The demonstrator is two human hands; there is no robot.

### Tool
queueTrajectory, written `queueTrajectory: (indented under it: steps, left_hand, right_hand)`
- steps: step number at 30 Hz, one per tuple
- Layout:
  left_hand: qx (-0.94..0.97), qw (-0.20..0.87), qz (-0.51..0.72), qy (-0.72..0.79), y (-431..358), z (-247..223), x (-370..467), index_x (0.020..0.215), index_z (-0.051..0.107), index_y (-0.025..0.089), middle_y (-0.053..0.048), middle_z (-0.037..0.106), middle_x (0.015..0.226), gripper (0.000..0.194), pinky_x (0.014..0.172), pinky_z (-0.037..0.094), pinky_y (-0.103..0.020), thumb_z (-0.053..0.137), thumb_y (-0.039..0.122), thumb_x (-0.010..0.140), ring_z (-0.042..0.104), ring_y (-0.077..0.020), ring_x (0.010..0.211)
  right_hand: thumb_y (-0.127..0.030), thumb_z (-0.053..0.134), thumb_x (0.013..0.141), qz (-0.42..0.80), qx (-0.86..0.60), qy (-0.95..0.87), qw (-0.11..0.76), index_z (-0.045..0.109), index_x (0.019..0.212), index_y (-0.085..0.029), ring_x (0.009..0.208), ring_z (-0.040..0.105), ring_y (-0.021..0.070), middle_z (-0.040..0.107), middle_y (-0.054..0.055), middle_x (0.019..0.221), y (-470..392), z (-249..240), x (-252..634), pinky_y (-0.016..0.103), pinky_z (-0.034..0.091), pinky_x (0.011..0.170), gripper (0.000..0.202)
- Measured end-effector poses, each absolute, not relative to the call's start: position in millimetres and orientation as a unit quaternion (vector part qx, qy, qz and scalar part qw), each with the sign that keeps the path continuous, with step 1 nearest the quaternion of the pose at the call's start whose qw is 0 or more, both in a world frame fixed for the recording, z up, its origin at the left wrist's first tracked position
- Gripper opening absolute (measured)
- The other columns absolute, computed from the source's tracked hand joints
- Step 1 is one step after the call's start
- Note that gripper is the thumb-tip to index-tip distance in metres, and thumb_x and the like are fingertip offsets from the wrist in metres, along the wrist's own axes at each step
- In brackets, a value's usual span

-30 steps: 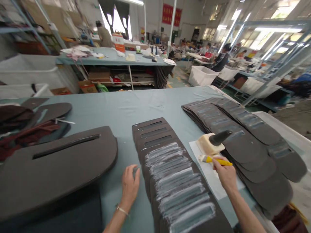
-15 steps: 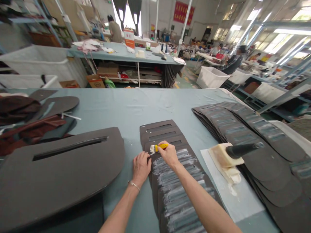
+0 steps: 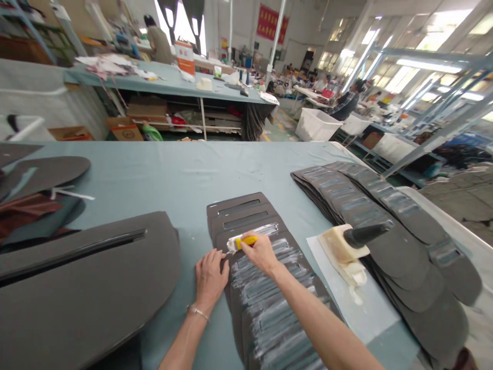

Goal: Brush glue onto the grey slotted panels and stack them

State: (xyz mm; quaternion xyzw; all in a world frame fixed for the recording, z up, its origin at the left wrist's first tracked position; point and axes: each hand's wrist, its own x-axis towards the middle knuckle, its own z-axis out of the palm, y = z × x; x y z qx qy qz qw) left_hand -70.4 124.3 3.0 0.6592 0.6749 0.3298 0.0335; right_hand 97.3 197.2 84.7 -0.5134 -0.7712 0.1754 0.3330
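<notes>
My right hand (image 3: 262, 254) is closed round the yellow handle of a brush (image 3: 233, 243), whose bristles carry white paste. The bristles touch a dark grey slotted panel just left of its slot. Fresh white paste lies along that slot. Overlapping grey panels (image 3: 241, 205) form a row; the nearer ones are streaked white round their slots, while the two farthest look bare. My left hand (image 3: 211, 275) lies flat with outstretched fingers at the row's left edge, its fingertips on the panel close to the bristles.
A cream container (image 3: 335, 246) with a black cone-shaped piece stands on a white sheet (image 3: 375, 326), right of the row. Stacked panels (image 3: 400, 252) with pasted slots lie farther right. A large grey panel (image 3: 96, 288) is at left. Other people work in the background.
A white stroke of paste now covers the third panel's slot edge, which was bare before. The brush is again at the slot's left end. The whole view has shifted slightly.
</notes>
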Motion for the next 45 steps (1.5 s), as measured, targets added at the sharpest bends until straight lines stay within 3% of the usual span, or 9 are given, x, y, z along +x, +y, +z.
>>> queueTrajectory:
  steps: [6, 12, 16, 19, 25, 29, 32, 40, 45]
  left_hand:
    - [0.658, 0.038, 0.331, 0.676, 126, 0, -71, 0.095, 0.057, 0.023, -0.006, 0.061, 0.11, 0.014, 0.094, 0.035, -0.04, 0.048, 0.026, 0.084, 0.05, -0.0235, 0.112]
    - [0.634, 0.085, 0.351, 0.684, 127, 7, -73, 0.095, 0.057, 0.023, -0.005, 0.061, 0.109, 0.015, 0.094, 0.035, -0.038, 0.045, 0.025, 0.087, 0.051, -0.0216, 0.111]
    - [0.608, 0.088, 0.381, 0.691, 130, 13, -76, 0.105, 0.055, 0.023, -0.004, 0.061, 0.109, 0.021, 0.093, 0.035, -0.037, 0.044, 0.022, 0.087, 0.053, -0.0189, 0.107]
    - [0.631, 0.059, 0.363, 0.683, 131, 12, -77, 0.099, 0.059, 0.023, -0.004, 0.062, 0.109, 0.02, 0.095, 0.033, -0.038, 0.043, 0.02, 0.088, 0.051, -0.0201, 0.109]
    - [0.64, 0.038, 0.337, 0.689, 137, 16, -78, 0.092, 0.06, 0.023, -0.005, 0.063, 0.099, 0.019, 0.092, 0.032, -0.04, 0.041, 0.023, 0.089, 0.052, -0.021, 0.102]
    - [0.628, 0.022, 0.348, 0.696, 155, 20, -81, 0.102, 0.058, 0.023, -0.006, 0.062, 0.105, 0.021, 0.094, 0.031, -0.04, 0.042, 0.021, 0.089, 0.05, -0.0213, 0.106]
    - [0.642, 0.016, 0.333, 0.69, 164, 18, -85, 0.1, 0.058, 0.023, -0.005, 0.062, 0.102, 0.023, 0.092, 0.031, -0.039, 0.039, 0.018, 0.089, 0.051, -0.021, 0.104]
    - [0.644, 0.009, 0.329, 0.691, 164, 13, -86, 0.098, 0.059, 0.023, -0.006, 0.06, 0.094, 0.024, 0.09, 0.033, -0.038, 0.037, 0.019, 0.089, 0.051, -0.0212, 0.101]
    - [0.614, 0.029, 0.353, 0.706, 173, 17, -88, 0.096, 0.059, 0.023, -0.005, 0.061, 0.097, 0.022, 0.09, 0.033, -0.039, 0.039, 0.021, 0.089, 0.052, -0.0209, 0.098]
  right_hand:
    - [-0.031, 0.047, 0.078, 0.062, -0.678, -0.658, 0.322, 0.065, 0.081, -0.021, 0.063, 0.054, 0.0153, 0.063, 0.001, 0.068, 231, 83, 181, 0.024, 0.037, 0.062, 0.021]
    - [-0.032, 0.046, 0.08, 0.011, -0.669, -0.677, 0.306, 0.065, 0.08, -0.02, 0.064, 0.053, 0.0158, 0.063, 0.003, 0.07, 230, 89, 176, 0.024, 0.034, 0.062, 0.022]
    - [-0.033, 0.047, 0.083, 0.106, -0.582, -0.721, 0.361, 0.064, 0.084, -0.021, 0.067, 0.055, 0.0141, 0.064, 0.002, 0.076, 198, 88, 114, 0.023, 0.037, 0.065, 0.021]
    - [-0.03, 0.049, 0.08, 0.199, -0.514, -0.764, 0.336, 0.065, 0.084, -0.022, 0.065, 0.056, 0.0132, 0.065, 0.0, 0.074, 188, 84, 86, 0.022, 0.038, 0.064, 0.017]
    - [-0.03, 0.05, 0.076, 0.106, -0.607, -0.697, 0.368, 0.063, 0.074, -0.02, 0.055, 0.049, 0.0128, 0.057, -0.002, 0.059, 217, 94, 90, 0.023, 0.033, 0.057, 0.016]
    - [-0.034, 0.05, 0.077, 0.189, -0.568, -0.692, 0.403, 0.064, 0.077, -0.019, 0.051, 0.047, 0.011, 0.057, -0.003, 0.059, 224, 95, 60, 0.021, 0.034, 0.053, 0.02]
    - [-0.035, 0.052, 0.075, 0.246, -0.533, -0.714, 0.381, 0.065, 0.078, -0.021, 0.051, 0.049, 0.0111, 0.058, -0.004, 0.058, 228, 81, 42, 0.021, 0.036, 0.052, 0.02]
    - [-0.035, 0.05, 0.071, 0.149, -0.683, -0.634, 0.329, 0.067, 0.084, -0.02, 0.048, 0.053, 0.0144, 0.057, -0.002, 0.05, 283, 92, 167, 0.022, 0.038, 0.052, 0.026]
    - [-0.037, 0.053, 0.071, 0.184, -0.621, -0.678, 0.348, 0.069, 0.078, -0.019, 0.062, 0.058, 0.0146, 0.066, 0.001, 0.067, 279, 116, 150, 0.022, 0.041, 0.059, 0.025]
